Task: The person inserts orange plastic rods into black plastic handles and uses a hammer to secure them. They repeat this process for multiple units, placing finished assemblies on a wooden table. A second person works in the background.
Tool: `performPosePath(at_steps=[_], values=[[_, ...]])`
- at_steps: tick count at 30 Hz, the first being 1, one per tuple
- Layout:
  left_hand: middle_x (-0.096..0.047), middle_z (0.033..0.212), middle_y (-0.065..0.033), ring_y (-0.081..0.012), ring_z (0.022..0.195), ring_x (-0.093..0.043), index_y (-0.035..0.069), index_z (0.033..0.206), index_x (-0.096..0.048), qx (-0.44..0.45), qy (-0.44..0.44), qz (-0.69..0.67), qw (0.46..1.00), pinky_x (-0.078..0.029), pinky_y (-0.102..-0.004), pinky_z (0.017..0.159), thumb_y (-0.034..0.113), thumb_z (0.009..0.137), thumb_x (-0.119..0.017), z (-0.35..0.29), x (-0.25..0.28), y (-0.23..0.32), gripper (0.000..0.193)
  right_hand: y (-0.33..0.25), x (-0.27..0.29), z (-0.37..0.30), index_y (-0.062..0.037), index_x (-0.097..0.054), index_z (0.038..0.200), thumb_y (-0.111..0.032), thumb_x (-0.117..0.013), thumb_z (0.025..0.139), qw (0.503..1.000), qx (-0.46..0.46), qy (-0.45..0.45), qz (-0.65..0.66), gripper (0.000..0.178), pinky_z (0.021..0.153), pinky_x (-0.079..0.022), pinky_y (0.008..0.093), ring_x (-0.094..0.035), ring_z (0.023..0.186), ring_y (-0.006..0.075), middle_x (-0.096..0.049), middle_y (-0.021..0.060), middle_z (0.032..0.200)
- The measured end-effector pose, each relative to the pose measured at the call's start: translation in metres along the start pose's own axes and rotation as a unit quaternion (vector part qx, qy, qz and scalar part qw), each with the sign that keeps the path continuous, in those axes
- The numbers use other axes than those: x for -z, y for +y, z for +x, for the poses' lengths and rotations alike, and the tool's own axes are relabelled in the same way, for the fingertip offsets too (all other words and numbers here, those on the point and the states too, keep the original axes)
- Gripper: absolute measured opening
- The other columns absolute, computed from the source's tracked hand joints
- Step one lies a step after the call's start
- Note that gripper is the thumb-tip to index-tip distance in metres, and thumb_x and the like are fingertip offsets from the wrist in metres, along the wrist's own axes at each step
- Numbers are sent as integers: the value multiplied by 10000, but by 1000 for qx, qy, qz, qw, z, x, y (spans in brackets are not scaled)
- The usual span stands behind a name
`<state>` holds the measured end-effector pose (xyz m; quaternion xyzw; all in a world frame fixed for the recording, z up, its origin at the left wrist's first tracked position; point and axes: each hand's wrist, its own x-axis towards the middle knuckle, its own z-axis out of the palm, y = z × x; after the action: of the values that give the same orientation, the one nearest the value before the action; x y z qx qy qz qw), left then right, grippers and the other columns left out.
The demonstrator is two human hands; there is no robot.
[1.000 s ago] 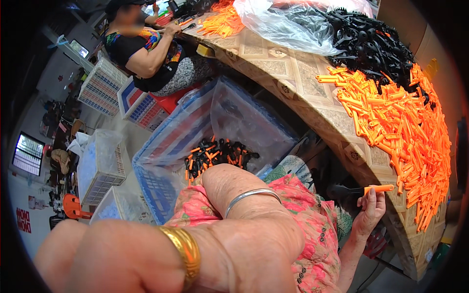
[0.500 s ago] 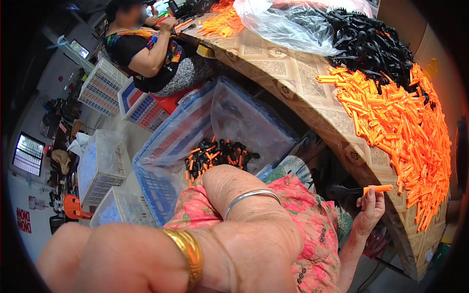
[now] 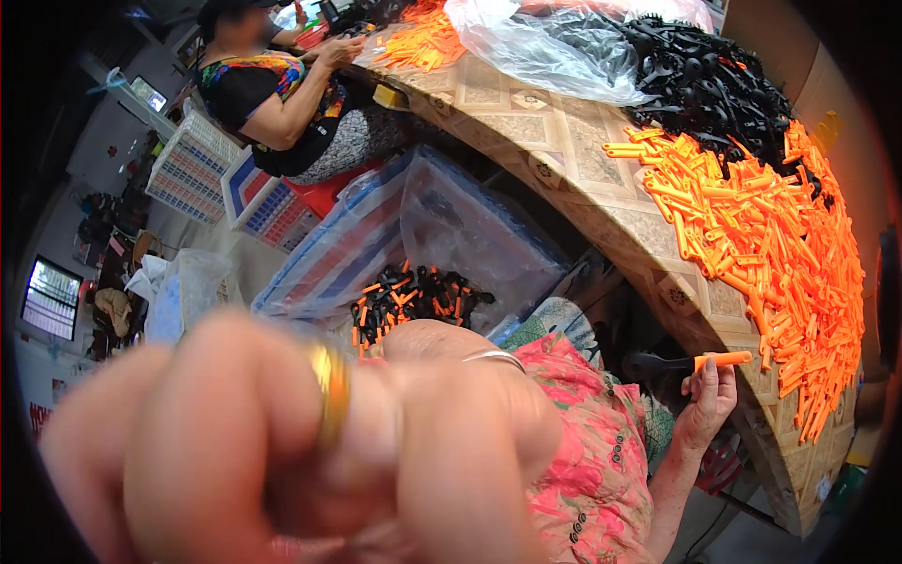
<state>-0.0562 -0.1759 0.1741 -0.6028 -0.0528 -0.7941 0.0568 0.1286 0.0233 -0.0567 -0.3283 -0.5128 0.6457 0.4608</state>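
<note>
Orange handle — rounded black end

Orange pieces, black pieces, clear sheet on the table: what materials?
Orange pieces: likely moulded plastic, satin; even colour, repeated shapes.
Black pieces: probably plastic, somewhat glossy; small highlights, coated metal not ruled out.
Clear sheet: looks like thin, shiny plastic film; creased, see-through.

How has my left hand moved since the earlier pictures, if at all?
Yes, your left hand moved up in the picture, hiding more of the blue crate.
</note>
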Motion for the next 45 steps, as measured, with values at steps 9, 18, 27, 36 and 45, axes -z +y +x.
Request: performPosePath(at_steps=[9,18,27,36,45], values=[[-659,1129,-113,-207,1083,-610,-24,1222,-573,474,-203,262,816,-470,-332,930,279,938,-632,-117,62,-120,420,-21,-13,10,12,-629,998,-109,-611,940,1000,6,-6,-21,136,508,-355,217,-436,571,50,-531,-13,740],[-708,826,-111,-192,760,-690,-7,1070,-650,516,-401,231,720,-530,-319,685,268,872,-714,-181,23,-151,345,-19,-13,23,-21,-655,893,-154,-678,919,999,20,-13,-31,138,494,-360,187,-463,556,23,-589,-28,718],[-613,589,-21,-75,534,-583,-4,842,-668,631,-244,146,722,-450,-246,484,219,993,-553,-204,16,-149,293,-7,-16,19,-9,-647,904,-146,-661,919,996,-1,-27,-80,139,478,-353,186,-456,537,19,-612,-15,704],[-629,684,-21,-80,601,-589,-14,891,-654,658,-63,67,747,-493,-217,583,213,1014,-535,-209,48,-151,284,-11,-29,38,18,-653,1102,-129,-640,947,979,90,-75,-165,214,691,-483,228,-582,762,65,-659,36,893],[-630,691,-44,-116,584,-607,-20,930,-658,702,120,13,702,-530,-246,580,305,1008,-545,-201,68,-151,353,-19,-51,89,-81,-679,1066,-155,-644,871,755,361,-33,-546,211,760,-517,378,-655,879,268,-637,77,1003]])
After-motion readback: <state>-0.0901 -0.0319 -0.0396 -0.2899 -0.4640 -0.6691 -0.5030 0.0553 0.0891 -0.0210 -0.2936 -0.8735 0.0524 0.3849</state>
